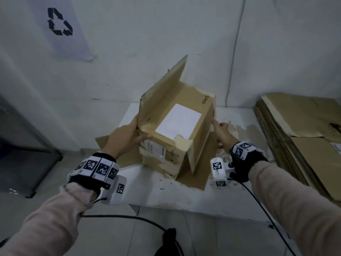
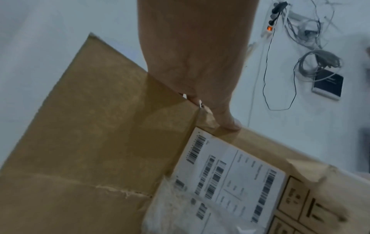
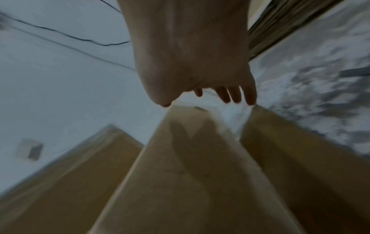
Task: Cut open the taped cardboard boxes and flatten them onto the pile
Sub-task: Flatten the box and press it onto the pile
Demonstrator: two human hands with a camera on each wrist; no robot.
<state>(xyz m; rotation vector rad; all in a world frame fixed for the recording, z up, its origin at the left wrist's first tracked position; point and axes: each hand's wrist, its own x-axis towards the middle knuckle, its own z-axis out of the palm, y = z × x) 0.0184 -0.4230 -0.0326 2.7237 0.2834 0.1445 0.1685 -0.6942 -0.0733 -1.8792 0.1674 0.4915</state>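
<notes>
Head view — one box [image 1: 177, 137], two hands — left hand [image 1: 127, 139], right hand [image 1: 222, 133].

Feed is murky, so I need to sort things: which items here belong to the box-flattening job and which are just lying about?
Job:
- opened cardboard box, gripped by left hand
- right hand at its side
- flattened pile

Lying about:
- recycling poster
- wall cables
- black floor frame

Dim, flat, bluish light; soft shadows (right wrist view smeared by blur), wide-angle bending at edges
</notes>
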